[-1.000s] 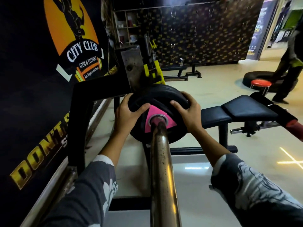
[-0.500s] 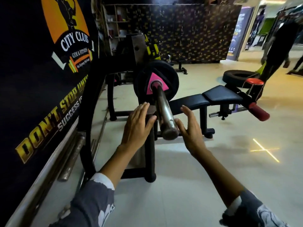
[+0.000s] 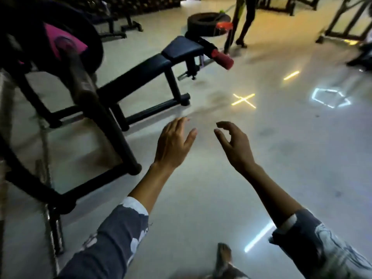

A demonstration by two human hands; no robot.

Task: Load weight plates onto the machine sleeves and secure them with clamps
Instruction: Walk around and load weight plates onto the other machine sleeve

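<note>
**Nearest the camera.** Both forearms reach out over the pale floor (image 3: 201,188). The left hand (image 3: 173,143) is empty, its fingers straight and a little spread. The right hand (image 3: 235,146) is also empty, its fingers loosely curled, with the thumb and forefinger near each other but gripping nothing. Neither hand touches any equipment.

**Middle ground, left.** The black machine frame (image 3: 114,133) stands beside the left hand and apart from it. The steel machine sleeve (image 3: 78,77) juts out from the frame towards the camera. One black weight plate (image 3: 93,40) with a pink label sits at its inner end. This area is blurred and no clamp can be made out on the sleeve.

**Beyond.** A black padded bench (image 3: 141,69) has a red roller pad (image 3: 222,58) at its far end. A tyre (image 3: 203,20) lies on the floor behind it, near a standing person's legs (image 3: 245,21).

**Assessment.** One plate appears seated and the hands are free. The step in hand is judged to be the interval between loading that plate and fetching the next item. No spare plate or clamp is in view. The next move therefore calls for finding one, taking a firm two-handed hold if it is a plate, and lining its bore up with the sleeve end.
</note>
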